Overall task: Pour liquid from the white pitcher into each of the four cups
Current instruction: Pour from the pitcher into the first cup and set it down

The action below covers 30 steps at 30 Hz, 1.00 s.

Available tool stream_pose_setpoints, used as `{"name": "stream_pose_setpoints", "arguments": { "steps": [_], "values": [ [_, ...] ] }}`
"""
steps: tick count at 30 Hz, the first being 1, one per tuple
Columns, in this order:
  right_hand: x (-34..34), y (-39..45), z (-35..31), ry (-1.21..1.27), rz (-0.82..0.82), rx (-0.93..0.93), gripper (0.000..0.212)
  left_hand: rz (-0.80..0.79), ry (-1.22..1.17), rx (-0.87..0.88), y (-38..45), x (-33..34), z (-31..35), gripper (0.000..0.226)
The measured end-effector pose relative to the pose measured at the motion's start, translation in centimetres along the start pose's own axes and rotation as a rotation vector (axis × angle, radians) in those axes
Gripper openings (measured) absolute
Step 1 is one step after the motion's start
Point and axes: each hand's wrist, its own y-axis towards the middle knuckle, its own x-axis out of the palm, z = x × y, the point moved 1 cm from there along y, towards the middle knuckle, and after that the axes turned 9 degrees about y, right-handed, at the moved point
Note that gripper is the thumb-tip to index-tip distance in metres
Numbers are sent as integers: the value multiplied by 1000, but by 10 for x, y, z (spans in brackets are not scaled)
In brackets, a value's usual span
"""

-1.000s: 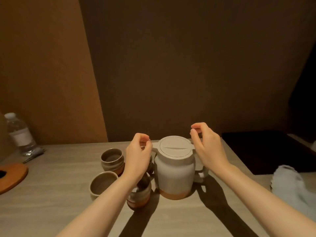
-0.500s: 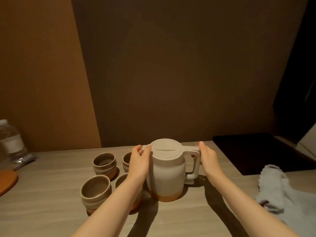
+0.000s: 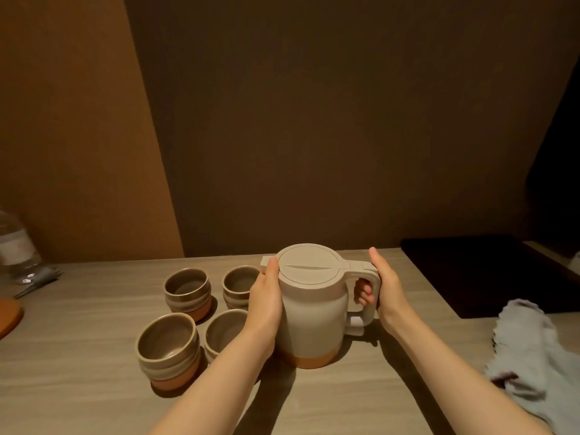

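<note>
1. The white pitcher [image 3: 314, 309] stands upright on the table [image 3: 94, 403], a little right of the frame's centre, its lid [image 3: 309, 266] on and its spout turned toward the left of the frame.
2. A second ago both hands hovered with curled fingers near the lid; half a second ago they had dropped to either side of the body. Now the right hand [image 3: 387, 290] has closed round the handle [image 3: 365, 287], its fingertips showing through the handle's opening.
3. The left hand [image 3: 266, 299] lies against the pitcher's left wall, thumb up by the lid's edge. Its fingers are hidden behind the body, so I cannot tell whether they wrap it or merely press flat.
4. The four cups [image 3: 188, 291] [image 3: 240, 285] [image 3: 168, 348] [image 3: 224, 335] sit in a tight two-by-two cluster just left of the pitcher, in the lower left of centre; the two nearer the pitcher are partly covered by the left hand and forearm. Whether any holds liquid cannot be told in this dim light.
5. In my judgement the grasp is now made and the lift comes next; no pouring has begun.
6. A water bottle [image 3: 15, 246] stands at the far left edge and a pale cloth [image 3: 533, 350] lies at the lower right.
</note>
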Motion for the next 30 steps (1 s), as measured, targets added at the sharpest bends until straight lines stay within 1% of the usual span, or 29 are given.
{"name": "stream_pose_setpoints", "arguments": {
  "steps": [4, 7, 12, 20, 22, 26, 28, 30],
  "values": [
    [0, -6, 1, 140, -15, 14, 62, 4, 6, -15, -2, 3, 2, 60],
    [1, -14, -2, 150, 17, 3, 59, 24, 26, 25, -7, 4, 2, 58],
    [2, -28, -12, 236, 91, -1, 52, 16, 47, 61, -17, 3, 3, 55],
    [13, -64, -40, 284, 171, -75, 38, -61, 124, 165, -40, -18, 26, 59],
    [16, -76, -46, 273, 178, -88, 37, -89, 165, 226, -46, -28, 25, 57],
    [23, -102, -62, 242, 210, -82, 40, -154, 245, 409, -72, -48, 22, 44],
    [25, -113, -67, 230, 232, -73, 41, -119, 241, 459, -83, -56, 19, 46],
    [25, -123, -69, 219, 252, -67, 40, -29, 220, 498, -86, -64, 12, 55]
  ]
}}
